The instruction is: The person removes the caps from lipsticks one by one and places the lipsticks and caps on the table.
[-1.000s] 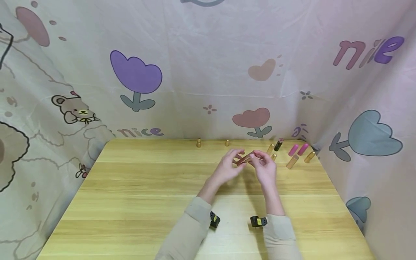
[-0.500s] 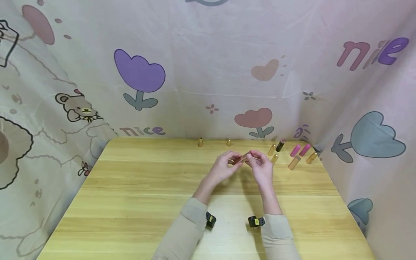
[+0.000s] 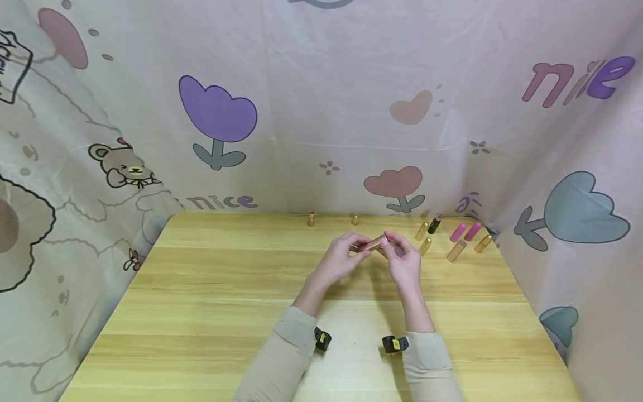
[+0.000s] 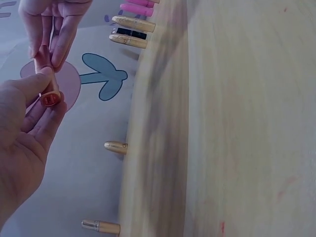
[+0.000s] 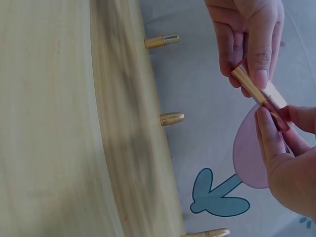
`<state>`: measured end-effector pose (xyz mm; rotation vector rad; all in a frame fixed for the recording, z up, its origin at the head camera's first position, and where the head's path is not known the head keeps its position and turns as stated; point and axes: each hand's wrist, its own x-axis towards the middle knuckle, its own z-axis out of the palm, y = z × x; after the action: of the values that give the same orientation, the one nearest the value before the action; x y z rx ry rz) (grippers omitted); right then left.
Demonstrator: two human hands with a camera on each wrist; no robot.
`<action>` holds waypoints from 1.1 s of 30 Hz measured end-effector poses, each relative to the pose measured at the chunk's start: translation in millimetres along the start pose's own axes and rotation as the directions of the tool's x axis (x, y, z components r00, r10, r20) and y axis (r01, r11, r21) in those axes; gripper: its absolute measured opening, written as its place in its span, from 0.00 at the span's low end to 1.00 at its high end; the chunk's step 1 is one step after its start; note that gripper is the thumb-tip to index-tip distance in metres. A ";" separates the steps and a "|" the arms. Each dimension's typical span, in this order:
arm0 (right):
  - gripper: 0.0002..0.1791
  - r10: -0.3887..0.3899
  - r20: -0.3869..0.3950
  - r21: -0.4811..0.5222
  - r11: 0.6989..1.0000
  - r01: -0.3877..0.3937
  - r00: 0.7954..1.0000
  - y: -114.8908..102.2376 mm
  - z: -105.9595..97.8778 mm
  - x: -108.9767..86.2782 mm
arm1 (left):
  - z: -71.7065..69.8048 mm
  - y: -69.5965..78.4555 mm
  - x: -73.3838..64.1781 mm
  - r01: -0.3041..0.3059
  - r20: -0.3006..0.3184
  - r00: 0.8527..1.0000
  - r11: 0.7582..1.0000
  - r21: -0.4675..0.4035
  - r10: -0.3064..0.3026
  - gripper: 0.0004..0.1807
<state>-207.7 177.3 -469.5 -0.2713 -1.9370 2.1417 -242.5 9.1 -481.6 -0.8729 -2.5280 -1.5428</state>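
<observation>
Between my two hands, above the back half of the table, is a slim, angular gold and copper-red lipstick (image 3: 374,244). My left hand (image 3: 335,261) pinches its left end between thumb and fingers; a reddish square end of the lipstick (image 4: 51,98) shows past that thumb in the left wrist view. At the other, redder end, my right hand (image 3: 404,264) grips with thumb and fingertips, as the right wrist view shows. The lipstick lies tilted, and fingers cover parts of it. I cannot tell whether its cap is fully on.
Near the back edge of the wooden table (image 3: 211,312) stand two small gold lipsticks, one taller (image 3: 311,220) and one shorter (image 3: 354,220). At the back right are a black tube (image 3: 435,224), pink tubes (image 3: 457,232) and several gold ones (image 3: 456,252). A printed cloth (image 3: 311,111) hangs behind.
Both hands have shifted a little to the left with the lipstick between them. The grip of each hand looks much the same, and the tubes on the table stay put.
</observation>
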 end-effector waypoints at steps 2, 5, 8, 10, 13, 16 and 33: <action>0.20 -0.001 -0.003 0.005 1.000 0.001 1.000 -0.2 1.1 -0.3 | -1.3 1.3 -0.1 -0.001 0.000 1.000 1.000 0.005 0.001 0.14; 0.20 -0.005 -0.006 0.017 1.000 0.005 1.000 -1.3 2.7 -1.1 | -3.6 3.8 -0.3 0.001 -0.003 1.000 1.000 0.007 -0.001 0.14; 0.20 -0.015 -0.007 0.028 0.999 0.015 1.000 -2.3 4.7 -1.8 | -5.9 5.5 -0.9 0.005 -0.008 1.000 1.000 0.012 -0.005 0.14; 0.20 -0.021 -0.003 0.029 0.999 0.021 1.000 -2.2 5.6 -1.9 | -7.1 5.9 -1.3 0.008 -0.012 1.000 1.000 0.013 -0.007 0.14; 0.20 -0.024 0.000 0.033 0.999 0.024 1.000 -1.6 6.5 -2.5 | -8.3 6.0 -2.1 0.009 -0.016 1.000 1.000 0.015 -0.009 0.13; 0.20 -0.020 0.000 0.029 0.999 0.020 1.000 -0.8 7.2 -3.0 | -9.3 6.2 -3.0 0.009 -0.018 1.000 1.000 0.013 -0.009 0.13; 0.20 -0.017 -0.031 0.061 0.998 0.019 0.999 -0.6 5.9 -8.6 | -12.2 7.0 -12.3 0.013 -0.033 0.999 1.000 0.022 -0.013 0.13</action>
<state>-201.2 169.1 -468.5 -0.2718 -1.8474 2.1679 -231.7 -4.0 -474.0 -0.8229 -2.5281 -1.5164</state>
